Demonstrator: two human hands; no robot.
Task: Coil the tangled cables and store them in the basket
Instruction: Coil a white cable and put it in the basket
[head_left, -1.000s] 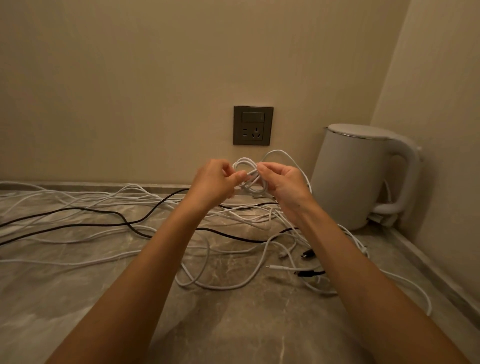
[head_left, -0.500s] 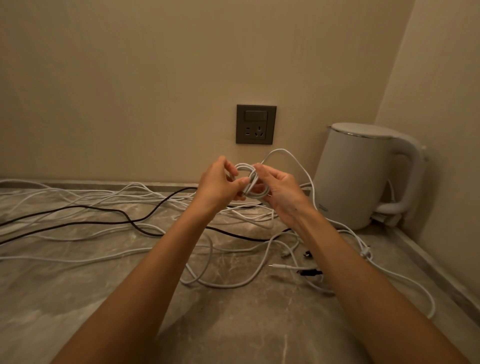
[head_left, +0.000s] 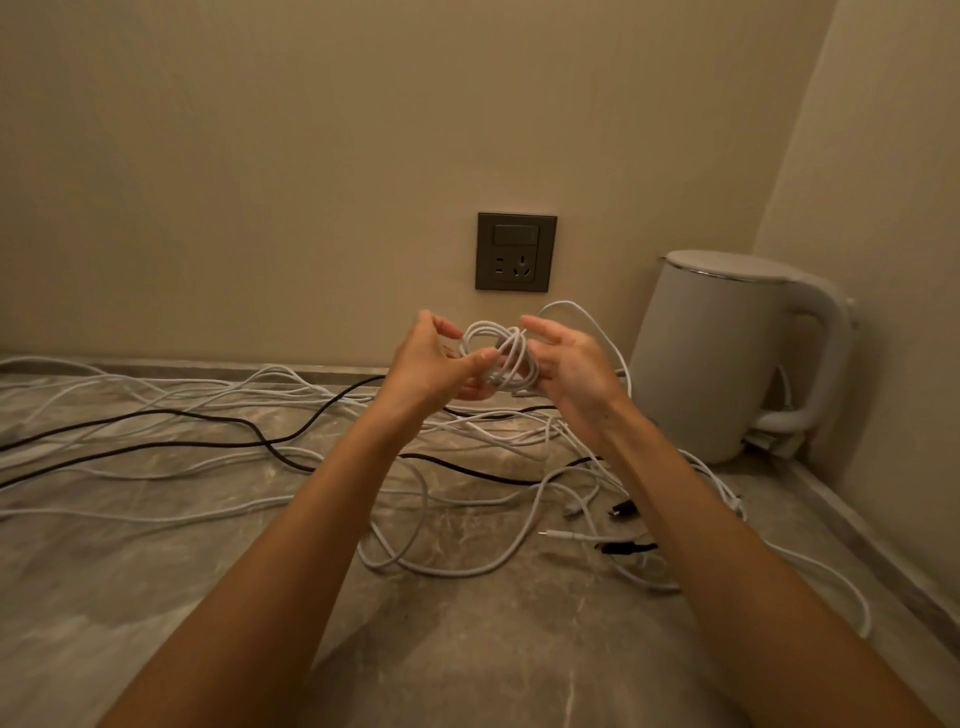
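A small coil of white cable (head_left: 500, 354) is held up in the air between both hands, in front of the wall. My left hand (head_left: 434, 364) pinches the coil's left side with thumb and fingers. My right hand (head_left: 571, 371) holds the coil's right side from below, its upper fingers stretched over the loops. A free length of the same white cable arcs from the coil over my right hand and down to the counter. Below lies a tangle of white cables (head_left: 467, 431) and a black cable (head_left: 291, 441) spread over the marble counter (head_left: 156, 597). No basket is in view.
A white electric kettle (head_left: 727, 358) stands in the right corner against the walls. A dark wall socket (head_left: 516, 251) sits on the wall behind my hands. Loose plug ends, white (head_left: 566, 535) and black (head_left: 626, 545), lie on the counter under my right forearm.
The coil in my hands has grown by a loop or so and turned to show its rings. My right hand's fingers have opened out over the loops.
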